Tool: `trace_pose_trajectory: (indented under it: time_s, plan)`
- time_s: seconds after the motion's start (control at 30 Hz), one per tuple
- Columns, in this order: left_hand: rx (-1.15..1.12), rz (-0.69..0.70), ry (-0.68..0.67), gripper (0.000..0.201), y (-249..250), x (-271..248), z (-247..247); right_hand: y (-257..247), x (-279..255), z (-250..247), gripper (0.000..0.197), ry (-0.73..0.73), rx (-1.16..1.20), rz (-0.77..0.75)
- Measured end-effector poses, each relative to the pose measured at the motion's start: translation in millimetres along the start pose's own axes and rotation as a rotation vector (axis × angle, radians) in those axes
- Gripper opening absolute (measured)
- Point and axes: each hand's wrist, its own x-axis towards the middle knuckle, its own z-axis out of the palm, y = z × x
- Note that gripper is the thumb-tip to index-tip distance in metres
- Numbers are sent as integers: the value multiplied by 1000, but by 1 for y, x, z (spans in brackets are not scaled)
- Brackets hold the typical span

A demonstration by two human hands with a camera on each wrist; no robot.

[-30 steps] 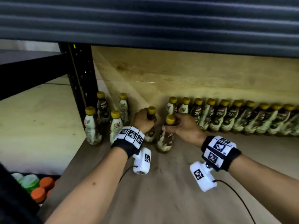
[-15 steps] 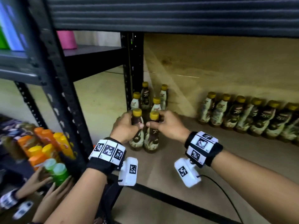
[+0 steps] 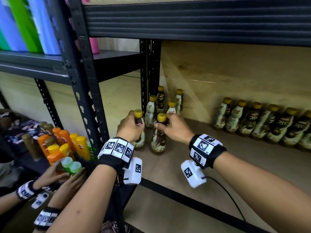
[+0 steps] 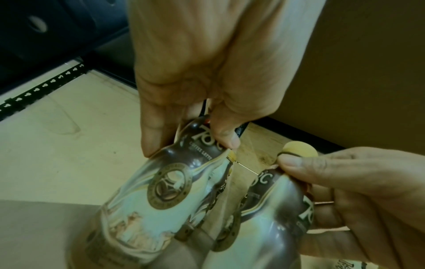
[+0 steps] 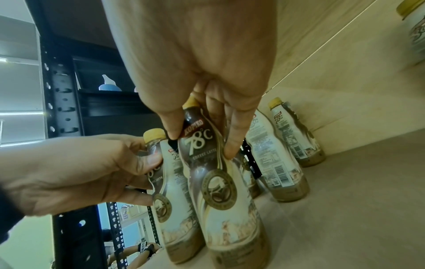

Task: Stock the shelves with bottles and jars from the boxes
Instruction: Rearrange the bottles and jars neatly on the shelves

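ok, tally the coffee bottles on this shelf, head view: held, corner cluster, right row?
Held: 2, the left bottle in the left hand and the right bottle in the right hand
Corner cluster: 4
Right row: 6 in frame, the last cut by the edge
Total: 12

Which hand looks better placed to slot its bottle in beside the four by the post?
Probably the left hand. Its bottle stands nearest the black post and the cluster of four; the right hand holds its bottle farther out.
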Motion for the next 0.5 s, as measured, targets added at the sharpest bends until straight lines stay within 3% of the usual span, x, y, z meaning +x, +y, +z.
trace_pose_trajectory:
  time_s: [0.07, 0.13, 0.23, 0.27, 0.3, 0.4, 0.5]
  plan:
    - [-22, -1, -1, 36, -1, 0, 0, -3, -2, -2, 41, -14, 37, -8]
    - [-49, -12, -8, 37, -2, 2, 0, -5, -1, -8, 51, 75, 148, 26]
    - [-64, -16, -8, 36, -3, 4, 1, 4, 16, -23, 35, 389, 281, 148]
    - [-65, -18, -7, 35, -3, 4, 1, 11, 23, -26, 31, 405, 260, 202]
    - [-68, -21, -5, 35, -3, 4, 2, 18, 30, -25, 35, 350, 228, 264]
    - [-82, -22, 5, 36, -4, 4, 2, 37, 41, -10, 71, 62, 194, 344]
    - [-101, -23, 5, 36, -5, 4, 2, 46, 49, 4, 56, 52, 59, 337]
